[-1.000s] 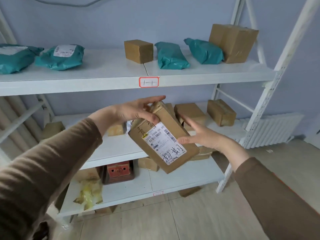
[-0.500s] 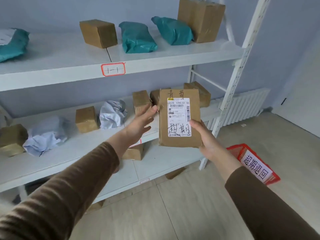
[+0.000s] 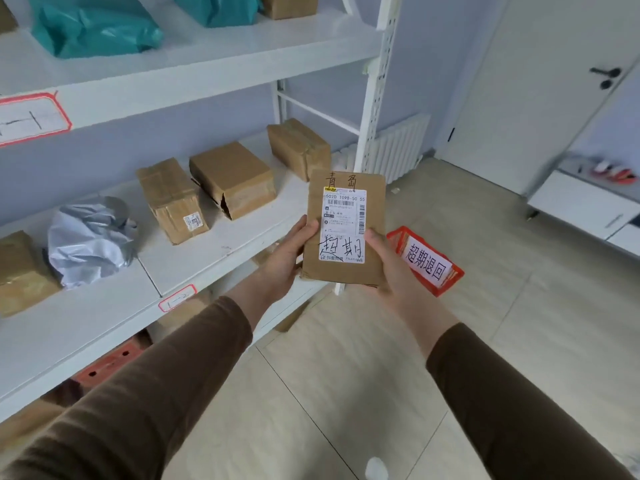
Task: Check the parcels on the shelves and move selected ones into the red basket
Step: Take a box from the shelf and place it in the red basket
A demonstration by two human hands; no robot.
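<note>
I held the flat brown parcel (image 3: 346, 233) upright in front of me with both hands, its white shipping label (image 3: 344, 225) and handwritten marks facing me. My left hand (image 3: 285, 261) gripped its lower left edge, thumb on the front and fingers hidden behind; my right hand (image 3: 391, 268) clasped the lower right edge the same way. The parcel hung in the air beside the middle shelf (image 3: 214, 251), where three cardboard boxes (image 3: 232, 180) and a crumpled grey bag (image 3: 90, 240) lay. The red basket (image 3: 446, 275) with its white sign sat on the floor just beyond my right hand, partly hidden by it.
</note>
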